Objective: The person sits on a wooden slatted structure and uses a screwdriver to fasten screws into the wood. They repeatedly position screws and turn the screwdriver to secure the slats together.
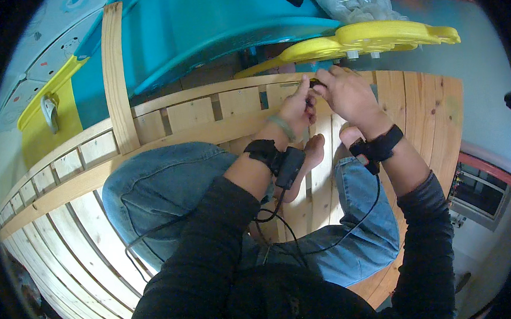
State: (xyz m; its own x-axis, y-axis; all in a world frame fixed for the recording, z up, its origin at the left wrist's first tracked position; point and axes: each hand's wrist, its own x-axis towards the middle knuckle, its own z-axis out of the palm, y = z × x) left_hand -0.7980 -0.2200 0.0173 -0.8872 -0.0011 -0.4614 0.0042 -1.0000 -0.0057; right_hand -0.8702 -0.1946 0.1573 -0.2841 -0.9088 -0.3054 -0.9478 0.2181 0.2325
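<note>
From the head view, at twelve o'clock, the left hand and right hand both pinched shut on a small dark object against the pale slatted wooden bed frame. Crowded fingertips might let it slip between the slats.

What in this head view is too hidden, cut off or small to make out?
- Small dark object between left hand and right hand: fingers cover most of it; its kind is unclear.
- Wooden slatted frame: the spot being worked on is hidden by both hands.
- Yellow plastic part: its fasteners underneath are too small to identify.
- Teal slide: cut off by the top edge.
</note>
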